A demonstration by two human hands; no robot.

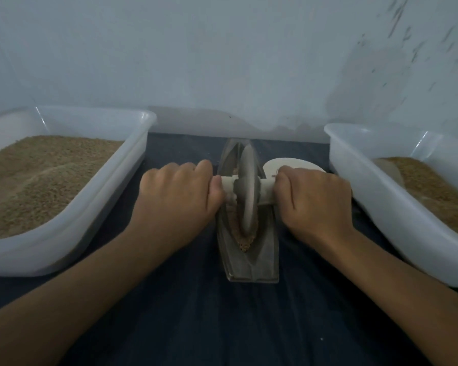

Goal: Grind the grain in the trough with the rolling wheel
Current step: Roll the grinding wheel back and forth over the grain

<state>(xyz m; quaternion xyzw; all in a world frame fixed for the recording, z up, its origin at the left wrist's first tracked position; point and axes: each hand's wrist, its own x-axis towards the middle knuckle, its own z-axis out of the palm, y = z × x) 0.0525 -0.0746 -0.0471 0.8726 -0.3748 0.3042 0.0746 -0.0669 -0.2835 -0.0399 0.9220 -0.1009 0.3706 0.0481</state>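
I see my left hand (179,192) and right hand (311,196) each curled tight round one end of the wooden handle (265,192). The rolling wheel (246,188) stands upright in the metal trough (249,262), in the middle of the dark cloth (196,313). Brown grain (245,241) lies under it at the near end. A white tub (72,225) of grain sits on each side.
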